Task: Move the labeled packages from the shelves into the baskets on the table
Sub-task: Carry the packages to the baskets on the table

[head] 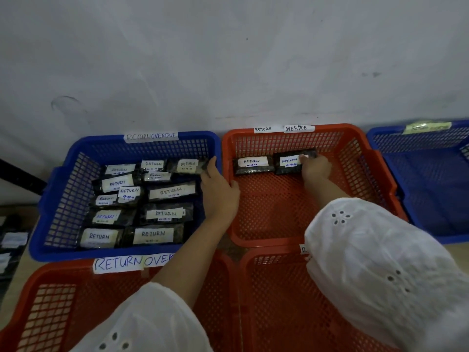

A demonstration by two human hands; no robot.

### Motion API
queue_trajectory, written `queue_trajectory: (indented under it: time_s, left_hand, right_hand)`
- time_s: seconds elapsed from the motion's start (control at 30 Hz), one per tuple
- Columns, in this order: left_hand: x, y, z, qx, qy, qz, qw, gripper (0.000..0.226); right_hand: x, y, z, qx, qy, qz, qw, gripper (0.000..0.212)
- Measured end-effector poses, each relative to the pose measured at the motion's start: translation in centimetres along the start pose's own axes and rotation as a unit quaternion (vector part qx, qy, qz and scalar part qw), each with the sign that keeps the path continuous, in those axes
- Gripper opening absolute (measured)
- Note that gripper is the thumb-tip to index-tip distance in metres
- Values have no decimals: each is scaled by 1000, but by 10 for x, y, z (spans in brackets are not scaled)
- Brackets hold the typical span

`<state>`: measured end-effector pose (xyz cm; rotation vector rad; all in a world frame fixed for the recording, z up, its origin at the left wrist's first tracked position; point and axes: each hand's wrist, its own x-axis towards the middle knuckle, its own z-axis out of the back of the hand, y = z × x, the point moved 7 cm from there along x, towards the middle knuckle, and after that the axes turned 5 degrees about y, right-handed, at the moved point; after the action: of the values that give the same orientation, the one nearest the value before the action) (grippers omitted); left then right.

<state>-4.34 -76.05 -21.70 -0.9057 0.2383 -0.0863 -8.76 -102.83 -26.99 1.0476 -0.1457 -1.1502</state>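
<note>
**Camera arrangement: single view.** The camera is worn on the person's head and faces forward and down. The line of sight falls steeply onto a group of baskets. The blue perforated plastic basket point(127, 253) lies left of centre and the orange perforated plastic basket point(279, 243) right of centre, and the camera looks into both from above. The pale grey plaster wall point(228, 59) behind them fills the upper half. The wide-angle lens bows the basket rims near the frame edges. Range is close: the white eyelet-fabric sleeves point(380, 275) fill the lower corners, and the left hand point(219, 193) and right hand point(316, 168) lie mid-frame.
</note>
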Motion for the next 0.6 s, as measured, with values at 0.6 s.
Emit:
queue_trajectory:
  time_s: [0.6]
  left_hand:
    - [-6,-4,10,18,74,-11,997,74]
  right_hand:
    - [-26,6,6,-92,17,41,995,62]
